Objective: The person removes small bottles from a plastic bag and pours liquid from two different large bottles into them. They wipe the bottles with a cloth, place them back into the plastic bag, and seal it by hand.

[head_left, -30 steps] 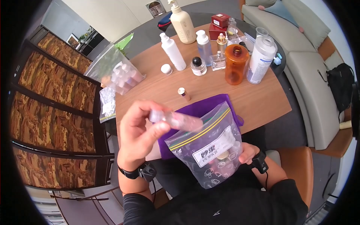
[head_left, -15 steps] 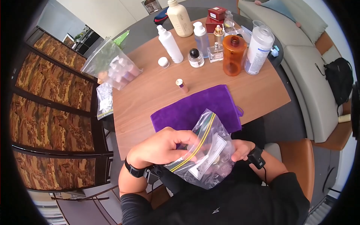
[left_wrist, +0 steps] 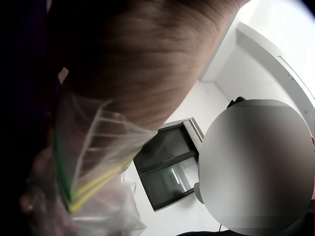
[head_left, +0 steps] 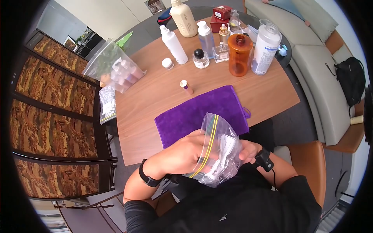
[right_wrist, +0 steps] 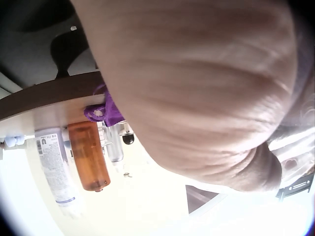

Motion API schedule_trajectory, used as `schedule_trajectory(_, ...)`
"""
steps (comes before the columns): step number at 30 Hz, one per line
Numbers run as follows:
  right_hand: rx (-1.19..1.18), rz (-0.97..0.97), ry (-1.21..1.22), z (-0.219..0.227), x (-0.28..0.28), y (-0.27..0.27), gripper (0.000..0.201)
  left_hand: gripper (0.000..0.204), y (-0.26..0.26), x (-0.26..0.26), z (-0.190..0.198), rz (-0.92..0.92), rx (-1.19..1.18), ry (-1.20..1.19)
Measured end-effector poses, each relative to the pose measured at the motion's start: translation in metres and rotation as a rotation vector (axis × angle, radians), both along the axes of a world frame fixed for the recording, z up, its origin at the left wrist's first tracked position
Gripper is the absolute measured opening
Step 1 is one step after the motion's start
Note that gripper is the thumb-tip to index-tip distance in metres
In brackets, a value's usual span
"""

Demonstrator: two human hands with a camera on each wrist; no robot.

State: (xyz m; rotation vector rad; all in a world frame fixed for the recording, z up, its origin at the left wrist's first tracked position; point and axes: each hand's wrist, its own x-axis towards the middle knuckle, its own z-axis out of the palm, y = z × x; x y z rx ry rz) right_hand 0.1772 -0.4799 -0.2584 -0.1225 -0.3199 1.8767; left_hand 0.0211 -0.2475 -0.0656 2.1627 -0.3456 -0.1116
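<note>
A clear zip bag [head_left: 227, 155] with a yellow seal strip and a white label is in front of the person's chest, tilted, its mouth toward the left. My left hand [head_left: 185, 154] reaches into that mouth, fingers behind the plastic; I cannot tell what they hold. In the left wrist view the bag's seal [left_wrist: 93, 189] lies across the wrist side of the palm. The right hand [head_left: 250, 150] grips the bag's other side, thumb on the plastic. Just beyond the bag a purple cloth [head_left: 202, 110] lies flat on the table.
A small capped tube [head_left: 186, 87] stands beyond the cloth. Farther back are a white spray bottle [head_left: 173, 44], a black-capped perfume bottle [head_left: 201, 59], an amber bottle [head_left: 239, 56] and a large clear bottle [head_left: 266, 48]. Another zip bag [head_left: 116, 68] with small bottles stands at left.
The left hand, earlier holding a small clear bottle with pinkish contents above the bag, has moved down into the bag's mouth. The bottle is out of sight; the bag has turned and crumpled.
</note>
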Motion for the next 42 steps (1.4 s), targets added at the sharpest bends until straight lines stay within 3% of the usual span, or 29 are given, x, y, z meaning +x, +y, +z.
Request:
schedule_trajectory(5, 0.013, 0.005, 0.038, -0.014, -0.009, -0.004, 0.099, 0.037, -0.002, 0.004, 0.001, -0.053, 0.025, -0.028)
schedule_trajectory(10, 0.144, 0.043, 0.368, -0.043, -0.028, 0.001, 0.106, 0.038, -0.001, 0.005, -0.001, 0.09, -0.086, 0.082)
schedule_trajectory(14, 0.153, -0.019, 0.295, -0.012, -0.019, -0.004, 0.11, 0.035, 0.001, 0.004, 0.002, -0.027, -0.01, 0.016)
schedule_trajectory(17, 0.101, -0.059, 0.228, -0.007, -0.016, -0.005, 0.113, 0.032, 0.007, -0.005, 0.014, 0.097, -0.023, 0.157)
schedule_trajectory(19, -0.043, -0.064, 0.175, -0.007, -0.015, -0.007, 0.13, 0.071, 0.024, -0.014, 0.017, 0.187, -0.308, 0.146)
schedule_trajectory(20, -0.043, -0.064, 0.176, -0.011, -0.014, -0.008, 0.13, 0.092, 0.025, -0.016, 0.029, 0.177, -0.287, 0.162)
schedule_trajectory(21, -0.055, -0.05, 0.156, -0.018, -0.013, -0.009, 0.131, 0.075, 0.028, -0.021, 0.026, 0.153, -0.444, 0.105)
schedule_trajectory(23, -0.065, -0.035, 0.136, -0.032, -0.01, -0.011, 0.133, 0.062, 0.026, -0.026, 0.039, 0.104, -0.289, 0.105)
schedule_trajectory(24, -0.072, -0.045, 0.127, -0.038, -0.011, -0.012, 0.132, 0.062, 0.026, -0.026, 0.042, 0.108, -0.289, 0.105)
schedule_trajectory(26, -0.077, -0.046, 0.117, -0.029, -0.01, -0.009, 0.132, 0.064, 0.026, -0.027, 0.046, 0.111, -0.024, 0.053)
schedule_trajectory(28, 0.128, 0.024, 0.158, -0.016, -0.007, -0.006, 0.113, 0.062, 0.031, -0.026, 0.047, 0.199, -0.163, -0.096)
schedule_trajectory(31, 0.112, 0.006, 0.15, -0.021, -0.012, -0.008, 0.114, 0.059, 0.034, -0.025, 0.046, 0.313, -0.323, -0.1)
schedule_trajectory(33, 0.092, -0.014, 0.139, -0.028, -0.013, -0.014, 0.115, 0.046, 0.044, -0.013, 0.048, 0.319, -0.214, -0.182)
schedule_trajectory(35, 0.067, -0.035, 0.132, -0.026, -0.01, -0.015, 0.116, 0.036, 0.053, 0.002, 0.035, 0.678, 0.026, -0.219)
schedule_trajectory(37, 0.05, -0.066, 0.114, -0.016, -0.006, -0.021, 0.117, 0.036, 0.068, 0.03, 0.018, 0.821, 0.207, -0.306)
schedule_trajectory(42, 0.035, -0.084, 0.083, -0.025, -0.001, -0.032, 0.113, 0.04, 0.066, 0.068, -0.011, 0.741, 0.41, -0.217)
